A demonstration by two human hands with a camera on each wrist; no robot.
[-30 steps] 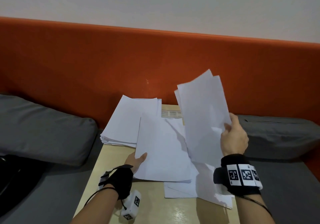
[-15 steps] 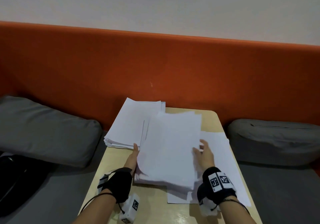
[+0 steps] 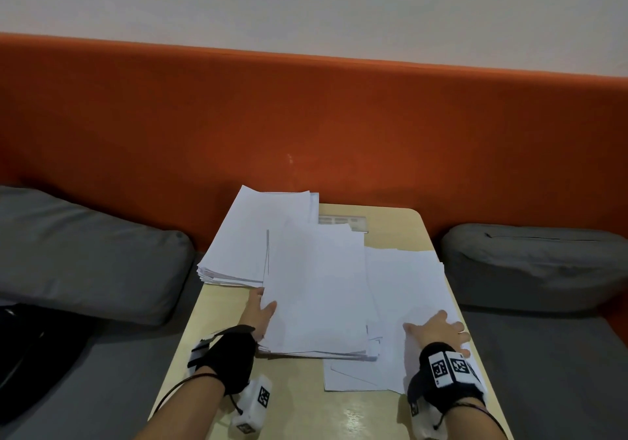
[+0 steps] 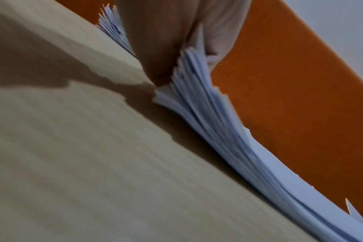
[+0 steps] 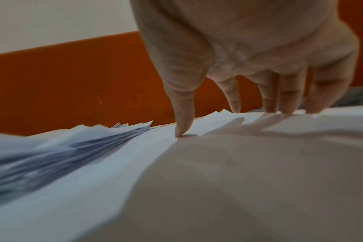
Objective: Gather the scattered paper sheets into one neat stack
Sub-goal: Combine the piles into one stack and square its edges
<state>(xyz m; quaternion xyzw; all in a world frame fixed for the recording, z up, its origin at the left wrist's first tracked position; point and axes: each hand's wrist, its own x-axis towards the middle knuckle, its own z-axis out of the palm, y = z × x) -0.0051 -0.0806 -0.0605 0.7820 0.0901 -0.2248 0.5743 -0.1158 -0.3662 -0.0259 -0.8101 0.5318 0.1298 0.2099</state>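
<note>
Wooden table [image 3: 299,402], orange backrest [image 3: 306,123]; left hand [image 3: 260,310] pinches stack [image 3: 316,290], right hand [image 3: 438,329] fingers flat on sheets [image 3: 407,283].

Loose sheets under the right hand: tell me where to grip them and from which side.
Grip the loose sheets at their right edge, coming from the right: that edge seems to overhang the table, so fingers could slip beneath. The middle stack covers their left edge. The right hand lies flat on top.
</note>
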